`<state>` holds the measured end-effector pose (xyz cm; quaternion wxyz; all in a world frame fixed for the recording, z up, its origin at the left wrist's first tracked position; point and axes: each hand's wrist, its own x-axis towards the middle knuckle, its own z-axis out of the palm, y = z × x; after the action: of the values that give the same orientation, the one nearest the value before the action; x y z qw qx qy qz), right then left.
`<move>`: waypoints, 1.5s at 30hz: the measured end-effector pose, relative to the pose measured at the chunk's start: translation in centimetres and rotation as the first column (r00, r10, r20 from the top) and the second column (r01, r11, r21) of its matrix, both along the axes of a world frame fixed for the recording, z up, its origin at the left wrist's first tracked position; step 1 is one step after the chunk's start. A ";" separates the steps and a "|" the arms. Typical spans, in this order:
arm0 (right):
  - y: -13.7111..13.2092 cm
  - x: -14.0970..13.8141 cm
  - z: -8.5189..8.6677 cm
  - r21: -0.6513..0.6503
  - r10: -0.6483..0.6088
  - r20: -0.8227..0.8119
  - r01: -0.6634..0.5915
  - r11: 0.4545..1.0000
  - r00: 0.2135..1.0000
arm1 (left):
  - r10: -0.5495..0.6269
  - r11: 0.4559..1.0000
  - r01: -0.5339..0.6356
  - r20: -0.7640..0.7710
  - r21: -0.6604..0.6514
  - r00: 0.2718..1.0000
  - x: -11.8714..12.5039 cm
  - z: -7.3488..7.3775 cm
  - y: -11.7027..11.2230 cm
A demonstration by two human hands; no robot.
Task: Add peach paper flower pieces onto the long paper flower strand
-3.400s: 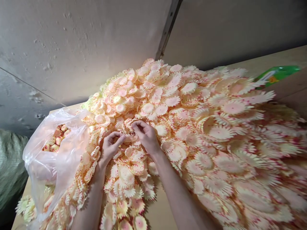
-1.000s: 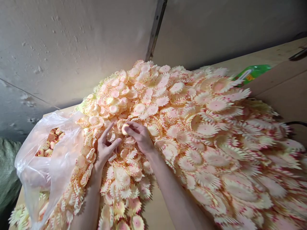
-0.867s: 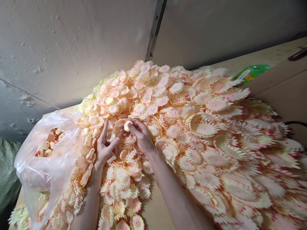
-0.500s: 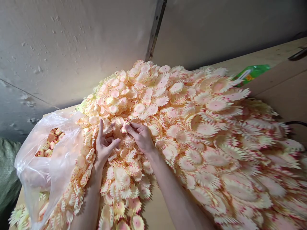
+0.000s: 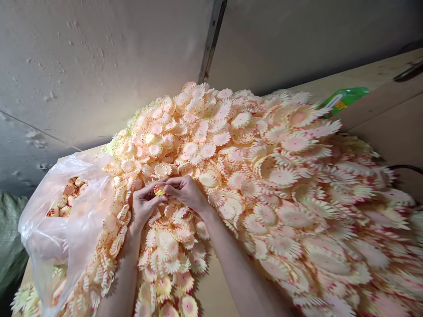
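Note:
A big heap of cream and pink fabric flower petals (image 5: 264,176) covers the wooden table (image 5: 214,295). My left hand (image 5: 143,206) and my right hand (image 5: 185,193) meet above the near left side of the heap. Between their fingertips they pinch one small bunched flower piece (image 5: 159,191) with red and yellow edges. Both hands have their fingers curled closed around it. My forearms reach in from the bottom edge.
A clear plastic bag (image 5: 62,224) with small pink and cream flower parts lies at the left. A green packet (image 5: 343,97) lies at the far right behind the heap. A grey wall with a metal strip (image 5: 211,39) stands behind. Green sacking (image 5: 9,237) is at the far left.
My left hand, spread open on the heap a second ago, has closed and joined my right hand on the small flower piece. Both hands moved slightly toward me.

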<state>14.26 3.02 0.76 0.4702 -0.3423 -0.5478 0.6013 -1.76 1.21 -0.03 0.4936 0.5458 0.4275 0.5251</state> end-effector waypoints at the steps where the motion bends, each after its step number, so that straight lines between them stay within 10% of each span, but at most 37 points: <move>1: 0.0 0.0 0.0 0.016 0.005 0.019 -0.005 1.000 1.000 | 0.022 1.000 -0.022 0.003 -0.009 1.000 0.1 0.0 0.0; 21: 0.2 0.0 -0.8 -0.094 -0.231 -0.113 0.221 0.971 0.966 | 0.053 0.993 -0.045 0.065 -0.111 0.996 0.4 1.0 -0.5; 32: -0.1 -0.3 -0.2 -0.103 -0.172 -0.066 0.165 0.981 0.983 | 0.056 0.992 -0.081 0.231 0.098 0.971 0.5 -0.3 0.4; 45: -0.2 -0.3 0.3 -0.092 0.002 -0.027 -0.005 0.996 1.000 | 0.130 0.991 -0.131 0.028 0.006 0.991 0.0 0.2 0.0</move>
<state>13.99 2.84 1.05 0.4603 -0.3546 -0.5136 0.6313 -1.72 1.22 0.20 0.4618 0.5113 0.4534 0.5654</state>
